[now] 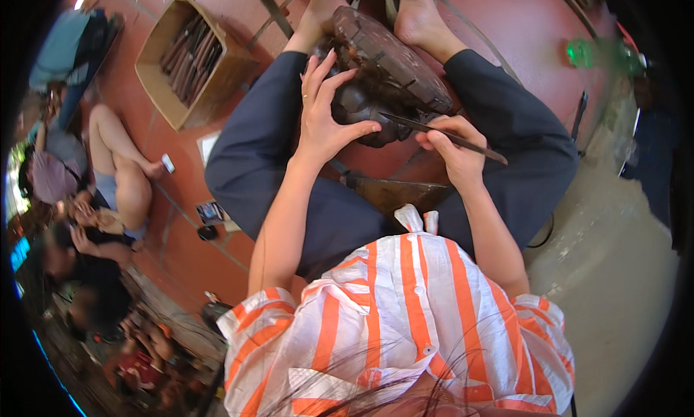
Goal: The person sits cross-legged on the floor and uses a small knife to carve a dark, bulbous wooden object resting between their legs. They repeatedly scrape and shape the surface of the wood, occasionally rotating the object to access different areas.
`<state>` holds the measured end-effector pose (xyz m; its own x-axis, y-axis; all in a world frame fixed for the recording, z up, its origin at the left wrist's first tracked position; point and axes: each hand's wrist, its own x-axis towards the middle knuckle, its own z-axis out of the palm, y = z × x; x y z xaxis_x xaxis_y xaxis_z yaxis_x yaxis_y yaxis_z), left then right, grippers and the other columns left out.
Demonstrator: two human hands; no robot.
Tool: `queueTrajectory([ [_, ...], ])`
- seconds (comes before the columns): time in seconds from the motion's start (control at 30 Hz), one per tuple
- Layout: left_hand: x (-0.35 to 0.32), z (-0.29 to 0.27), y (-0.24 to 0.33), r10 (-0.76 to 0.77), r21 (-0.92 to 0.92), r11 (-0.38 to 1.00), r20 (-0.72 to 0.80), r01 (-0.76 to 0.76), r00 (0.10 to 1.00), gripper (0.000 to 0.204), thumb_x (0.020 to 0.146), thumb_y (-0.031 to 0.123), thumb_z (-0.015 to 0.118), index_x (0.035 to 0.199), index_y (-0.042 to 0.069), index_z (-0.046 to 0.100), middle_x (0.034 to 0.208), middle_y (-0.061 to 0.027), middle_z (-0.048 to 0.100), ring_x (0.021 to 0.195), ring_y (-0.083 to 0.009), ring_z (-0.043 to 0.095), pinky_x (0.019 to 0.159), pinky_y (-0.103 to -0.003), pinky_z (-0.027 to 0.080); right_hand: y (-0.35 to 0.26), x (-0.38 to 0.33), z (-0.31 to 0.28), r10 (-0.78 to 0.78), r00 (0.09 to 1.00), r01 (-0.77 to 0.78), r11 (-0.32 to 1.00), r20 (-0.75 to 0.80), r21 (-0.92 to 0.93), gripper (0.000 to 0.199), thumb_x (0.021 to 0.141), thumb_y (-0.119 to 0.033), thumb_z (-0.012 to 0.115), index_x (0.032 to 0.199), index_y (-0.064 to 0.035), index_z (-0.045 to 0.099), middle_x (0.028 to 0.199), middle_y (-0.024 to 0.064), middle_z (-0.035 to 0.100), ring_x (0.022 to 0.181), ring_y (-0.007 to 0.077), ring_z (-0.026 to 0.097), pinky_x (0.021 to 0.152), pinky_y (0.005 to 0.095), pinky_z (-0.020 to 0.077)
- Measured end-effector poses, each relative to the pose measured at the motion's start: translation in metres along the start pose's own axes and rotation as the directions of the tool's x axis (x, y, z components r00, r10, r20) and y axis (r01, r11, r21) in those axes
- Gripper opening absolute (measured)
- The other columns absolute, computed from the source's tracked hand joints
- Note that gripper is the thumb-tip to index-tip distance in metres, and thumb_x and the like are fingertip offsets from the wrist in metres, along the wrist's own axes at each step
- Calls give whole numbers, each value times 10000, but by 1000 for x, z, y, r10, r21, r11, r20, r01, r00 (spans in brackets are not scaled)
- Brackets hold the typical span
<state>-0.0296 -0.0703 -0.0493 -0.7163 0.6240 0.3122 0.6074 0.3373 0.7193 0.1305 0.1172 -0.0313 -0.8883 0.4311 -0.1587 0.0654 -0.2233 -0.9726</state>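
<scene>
- Here's the person sitting on the red floor [188, 250], legs in dark trousers drawn in, a dark carved wooden piece [383, 77] propped between the bare feet and the lap.
- The left hand [325, 113] lies over the near left side of the carving, fingers spread and curved, thumb reaching along its lower edge. It steadies the piece, nothing pinched.
- The right hand [452, 148] is closed around a slim carving tool [441, 133], thumb and fingers pressed together on the shaft.
- The tool's long axis runs nearly level across the lap: tip to the person's left, touching the carving's near edge, tail pointing right and slightly toward the body.
- The carving's own long axis runs from the feet down toward the right knee, flat base turned up and away.
- To do this cut well, I'd judge: keep the left hand firm and behind the blade's path, take shallow strokes, let the right wrist guide.
- At the floor's far left sits an open cardboard box [189, 59] of more tools; other people sit at the left edge.
</scene>
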Motion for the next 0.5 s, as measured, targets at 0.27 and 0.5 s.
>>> queueTrajectory([
  [0.27, 5, 19, -2, 64, -98, 992, -90, -73, 994, 781, 565, 550, 835, 1198, 149, 616, 1471, -105, 349, 1420, -358, 194, 1146, -563, 88, -9, -8, -8, -136, 990, 134, 990, -47, -37, 156, 873, 26, 554, 972, 104, 647, 942, 182, 659, 916, 259, 661, 804, 312, 557],
  [0.5, -13, 18, -6, -2, -30, 1000, -193, -4, 981, 777, 570, 566, 829, 1183, 139, 615, 1477, -125, 309, 1412, -380, 194, 1141, -558, 140, 12, 15, -6, -434, 892, 449, 815, 128, -366, 174, 807, -43, 676, 964, 11, 728, 1506, 221, 296, 1422, 345, 234, 1156, 428, 146],
])
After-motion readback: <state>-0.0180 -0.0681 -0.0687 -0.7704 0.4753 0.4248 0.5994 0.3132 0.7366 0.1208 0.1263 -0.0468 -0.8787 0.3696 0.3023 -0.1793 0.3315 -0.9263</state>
